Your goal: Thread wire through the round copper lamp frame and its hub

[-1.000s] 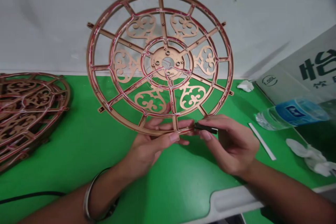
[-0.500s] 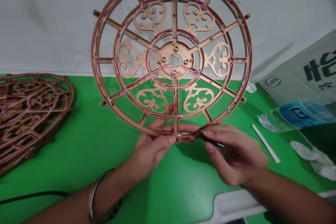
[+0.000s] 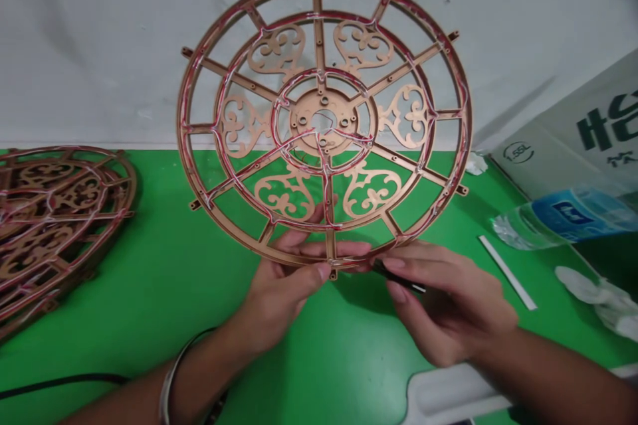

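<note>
A round copper-coloured ornamental frame (image 3: 319, 123), with scroll cut-outs and red and white wire along its rings and spokes, stands upright over the green table. My left hand (image 3: 284, 285) pinches its bottom rim, thumb in front and fingers behind. My right hand (image 3: 448, 302) is closed on a thin dark tool (image 3: 399, 277) whose tip touches the rim just right of the bottom spoke.
A stack of like frames (image 3: 54, 212) lies at the left. A plastic water bottle (image 3: 563, 216), a cardboard box (image 3: 573, 139), a white strip (image 3: 507, 272) and crumpled white wads (image 3: 598, 295) sit at the right. A black cable (image 3: 60, 382) runs at lower left, a white tray (image 3: 448, 395) near the front edge.
The frame shifted a little right and slightly nearer, then settled lower. Both hands kept their hold at the bottom rim, moving slightly right with it.
</note>
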### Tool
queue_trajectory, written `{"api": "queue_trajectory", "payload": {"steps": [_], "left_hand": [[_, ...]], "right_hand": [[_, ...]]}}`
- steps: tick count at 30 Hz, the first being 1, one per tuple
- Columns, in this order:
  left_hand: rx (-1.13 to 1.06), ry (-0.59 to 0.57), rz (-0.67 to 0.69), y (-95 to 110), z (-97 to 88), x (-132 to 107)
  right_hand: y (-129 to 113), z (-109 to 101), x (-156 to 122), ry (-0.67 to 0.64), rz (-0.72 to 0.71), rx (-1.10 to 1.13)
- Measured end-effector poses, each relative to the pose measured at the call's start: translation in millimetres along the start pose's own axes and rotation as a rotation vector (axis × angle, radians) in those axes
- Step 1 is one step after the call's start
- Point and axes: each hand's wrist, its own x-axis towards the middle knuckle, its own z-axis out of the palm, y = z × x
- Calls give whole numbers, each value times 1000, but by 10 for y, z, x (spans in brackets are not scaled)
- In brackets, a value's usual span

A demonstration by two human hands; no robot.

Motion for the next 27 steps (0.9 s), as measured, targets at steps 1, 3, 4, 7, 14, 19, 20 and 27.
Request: {"api": "queue_trajectory", "payload": {"steps": [1,3,4,7,14,19,20,27], "left_hand": [[1,3,-6,2,0,-1],[3,17,-22,6,5,-4],[2,23,-29,7,7,-5],[-20,22,-36,5,10,-4],[-64,10,-50,-26,2,10],[-59,24,-81,-5,14,-1],[-58,24,-78,-1,13,-2],[-69,0,-66,11,8,10]], "right_hand": [[0,2,2,4,0,-7],[2,0,6,12,2,-23],[4,-4,7,10,0,-31],[8,-27,6,-6,10,-38],[18,-61,5,-35,-11,-32],[17,-51,24,-14,-22,-11],[16,-51,25,-9,-30,-8],[-28,60,-52,87,9,19]]}}
